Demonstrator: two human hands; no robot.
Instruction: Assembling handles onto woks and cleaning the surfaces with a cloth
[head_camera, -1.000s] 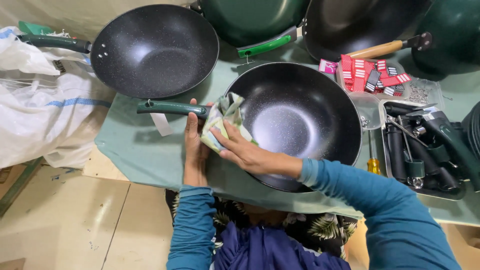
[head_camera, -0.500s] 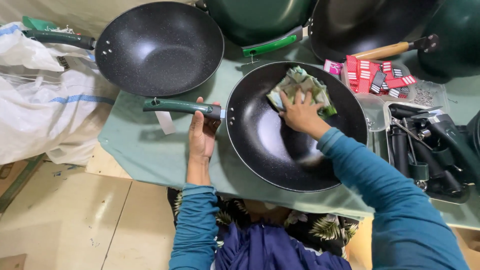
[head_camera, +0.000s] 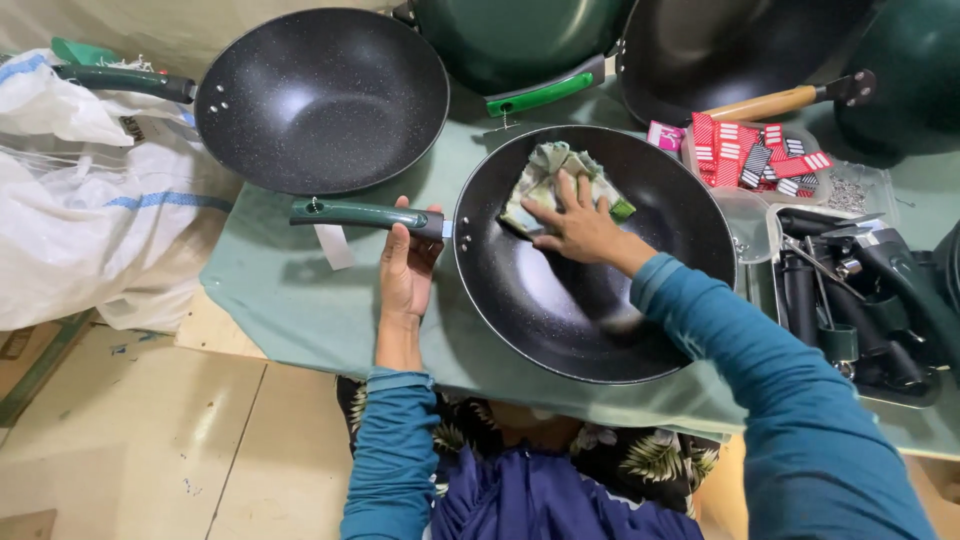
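Beside the pan (head_camera: 560, 300) — second pan (head_camera: 320, 100), red packets (head_camera: 750, 150)
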